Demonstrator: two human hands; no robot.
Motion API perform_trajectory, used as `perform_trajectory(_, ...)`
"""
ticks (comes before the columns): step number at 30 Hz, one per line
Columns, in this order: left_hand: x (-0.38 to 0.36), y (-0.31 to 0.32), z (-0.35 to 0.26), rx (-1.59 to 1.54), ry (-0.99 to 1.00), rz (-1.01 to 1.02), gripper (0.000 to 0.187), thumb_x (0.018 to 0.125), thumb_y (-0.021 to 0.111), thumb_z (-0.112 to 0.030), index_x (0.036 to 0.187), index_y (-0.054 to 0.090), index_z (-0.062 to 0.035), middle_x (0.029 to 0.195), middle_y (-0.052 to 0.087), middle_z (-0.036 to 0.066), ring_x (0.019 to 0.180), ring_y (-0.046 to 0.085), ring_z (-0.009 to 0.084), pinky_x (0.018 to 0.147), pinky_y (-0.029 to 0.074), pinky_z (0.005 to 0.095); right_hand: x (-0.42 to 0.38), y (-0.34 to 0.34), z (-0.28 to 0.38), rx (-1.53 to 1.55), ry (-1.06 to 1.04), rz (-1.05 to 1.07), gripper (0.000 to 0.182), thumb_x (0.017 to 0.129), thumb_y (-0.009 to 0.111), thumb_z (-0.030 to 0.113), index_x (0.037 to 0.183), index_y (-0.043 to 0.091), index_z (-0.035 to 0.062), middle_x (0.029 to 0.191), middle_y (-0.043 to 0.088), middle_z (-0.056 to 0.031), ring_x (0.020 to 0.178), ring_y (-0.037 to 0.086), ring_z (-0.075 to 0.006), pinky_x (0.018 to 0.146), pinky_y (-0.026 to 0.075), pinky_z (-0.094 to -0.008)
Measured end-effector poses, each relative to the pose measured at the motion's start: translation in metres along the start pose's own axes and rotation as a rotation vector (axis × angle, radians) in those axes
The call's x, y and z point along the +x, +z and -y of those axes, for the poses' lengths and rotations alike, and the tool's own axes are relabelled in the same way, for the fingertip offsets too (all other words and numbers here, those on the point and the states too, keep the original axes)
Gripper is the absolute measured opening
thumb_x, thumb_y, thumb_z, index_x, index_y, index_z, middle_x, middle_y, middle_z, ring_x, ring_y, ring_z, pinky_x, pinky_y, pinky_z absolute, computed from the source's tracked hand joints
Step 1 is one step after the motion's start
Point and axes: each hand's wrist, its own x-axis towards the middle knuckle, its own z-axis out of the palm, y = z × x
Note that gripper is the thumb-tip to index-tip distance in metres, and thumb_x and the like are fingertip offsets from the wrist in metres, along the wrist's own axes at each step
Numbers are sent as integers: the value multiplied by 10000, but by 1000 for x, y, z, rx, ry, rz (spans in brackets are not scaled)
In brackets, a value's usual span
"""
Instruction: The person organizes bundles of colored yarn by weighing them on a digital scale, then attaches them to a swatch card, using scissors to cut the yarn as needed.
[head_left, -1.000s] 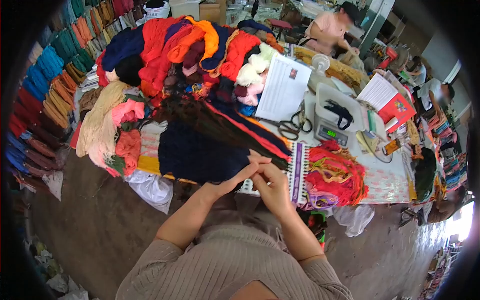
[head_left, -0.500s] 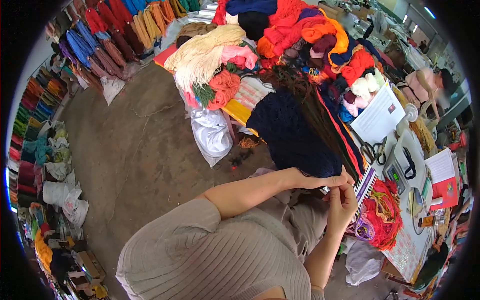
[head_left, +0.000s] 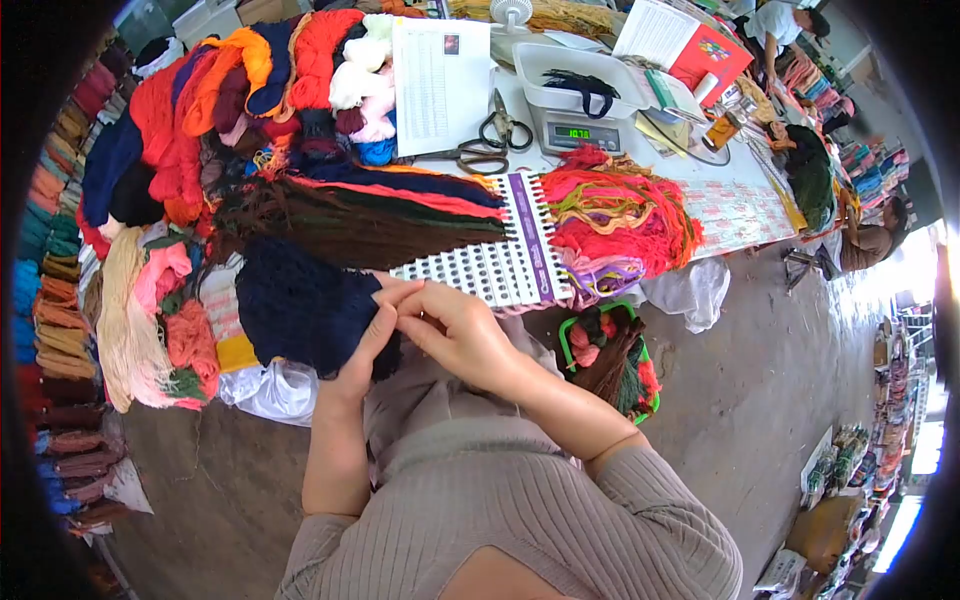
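A thick navy yarn bundle (head_left: pixel 305 305) hangs over the table's front edge, its right end at my left hand (head_left: pixel 370 340), whose fingers are closed on it. My right hand (head_left: pixel 462 335) meets the left fingertips in a pinch; what lies between its fingers is too small to make out. Just beyond my hands lies a white punched card (head_left: pixel 470 270) with a purple strip (head_left: pixel 530 235). Dark brown, navy and red strands (head_left: pixel 380 215) run to the card from the left. Tangled red and pink yarn (head_left: pixel 625 215) rests right of the strip.
Scissors (head_left: pixel 505 125), a printed sheet (head_left: pixel 440 85) and a scale (head_left: pixel 575 133) bearing a white tub (head_left: pixel 580 75) stand farther back. Colourful yarn heaps (head_left: pixel 165 130) fill the left. A green basket (head_left: pixel 650 400) of yarn is on the floor. Two people (head_left: pixel 775 35) (head_left: pixel 880 240) are at the right.
The camera view has swung to the right, so the table now lies straight ahead. Both hands remain together at the end of the navy bundle.
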Motion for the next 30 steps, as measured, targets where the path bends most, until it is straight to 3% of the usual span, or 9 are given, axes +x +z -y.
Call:
perform_trajectory(4, 19, 3, 10, 103, -15, -51, 291, 917, 479, -211, 1094, 608, -19, 1036, 582, 103, 968, 533, 204, 858, 400, 317, 18, -7, -19, -74, -84, -2, 127, 759, 603, 38, 884, 595, 20, 943, 614, -114, 788, 615, -293, 661, 490, -336)
perform_trajectory(7, 42, 3, 15, 102, -18, -32, 308, 921, 480, -224, 1116, 595, -15, 1035, 574, 101, 967, 531, 197, 856, 400, 312, 33, -15, -34, -84, -25, 19, 128, 749, 603, 26, 876, 590, 19, 878, 598, -118, 742, 604, -299, 614, 483, -344)
perform_trajectory(13, 70, -5, 31, -102, -227, -127, 325, 936, 466, -236, 1122, 582, 4, 971, 566, 52, 897, 518, 133, 798, 405, 268, 65, -30, -46, -24, 41, 44, 90, 780, 631, 4, 840, 566, -8, 766, 517, -73, 620, 490, -139, 534, 397, -253)
perform_trajectory(18, 83, -5, 36, -13, -270, -253, 317, 915, 517, -229, 1111, 583, 11, 829, 557, 16, 792, 516, 107, 737, 408, 227, 84, -32, -59, 60, 101, 78, 81, 800, 610, -5, 849, 546, -9, 847, 525, -68, 655, 495, -119, 553, 407, -232)
perform_trajectory(20, 87, -7, 40, -349, -351, -293, 325, 904, 536, -246, 1093, 586, 14, 795, 545, 12, 752, 504, 93, 700, 403, 215, 91, -33, -63, 164, 104, 79, 45, 828, 577, -7, 851, 538, -6, 865, 528, -67, 674, 516, -107, 564, 423, -224)
perform_trajectory(23, 90, -17, 57, -720, -437, -310, 343, 895, 553, -258, 1097, 570, 19, 743, 520, 7, 715, 485, 81, 661, 393, 210, 94, -36, -64, 722, 500, 135, 64, 899, 499, 60, 907, 500, -4, 901, 575, -90, 608, 552, -98, 544, 426, -204)
perform_trajectory(25, 97, -17, 59, -805, -443, -309, 369, 893, 556, -262, 1129, 539, 20, 699, 485, -4, 646, 465, 75, 614, 393, 211, 100, -43, -64, 729, 687, 204, 98, 916, 483, 102, 918, 492, 4, 823, 603, -80, 547, 537, -85, 519, 393, -183)
perform_trajectory(26, 99, -18, 58, -800, -455, -303, 380, 893, 556, -263, 1141, 527, 23, 695, 480, -4, 613, 454, 72, 581, 389, 208, 100, -42, -64, 706, 725, 195, 145, 927, 486, 153, 921, 502, 9, 692, 574, -39, 512, 507, -67, 493, 368, -174)
perform_trajectory(30, 107, -29, 53, -706, -527, -180, 435, 882, 563, -318, 1142, 518, 27, 668, 474, 2, 545, 439, 62, 497, 364, 190, 94, -43, -82, 535, 623, 441, 140, 902, 548, 154, 949, 532, 23, 635, 519, -7, 507, 478, -54, 443, 366, -192)
